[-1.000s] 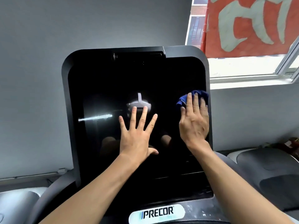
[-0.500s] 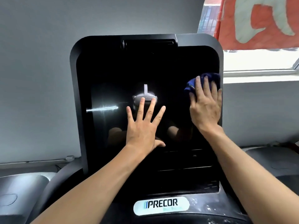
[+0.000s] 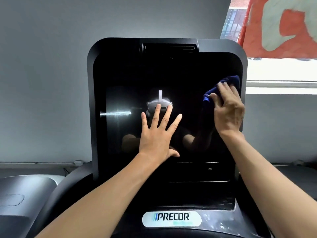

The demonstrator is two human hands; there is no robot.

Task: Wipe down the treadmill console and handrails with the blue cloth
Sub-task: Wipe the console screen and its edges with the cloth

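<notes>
The blue cloth (image 3: 228,84) sits bunched against the dark screen of the treadmill console (image 3: 171,74), high on its right side, just inside the grey frame. Most of it lies under the right hand (image 3: 228,110), whose straight fingers press flat over it; a fold of cloth pokes out above the fingertips and another corner shows to the left, beside the index finger. That hand is a little blurred, so I can't make out the thumb. Well apart from it, near the middle of the screen, the left hand (image 3: 157,134) lies with its palm on the glass, fingers spread wide and straight, thumb pointing right, holding nothing. The glossy black panel mirrors both forearms and a white headset. Below the screen is a narrow slot, and lower still an oval PRECOR badge (image 3: 171,219) on the speckled, dusty base. A curved dark handrail (image 3: 65,189) sweeps down on the left. Behind stands a grey wall, with a window (image 3: 281,71) at upper right and a red-and-white banner (image 3: 283,26) across it.
</notes>
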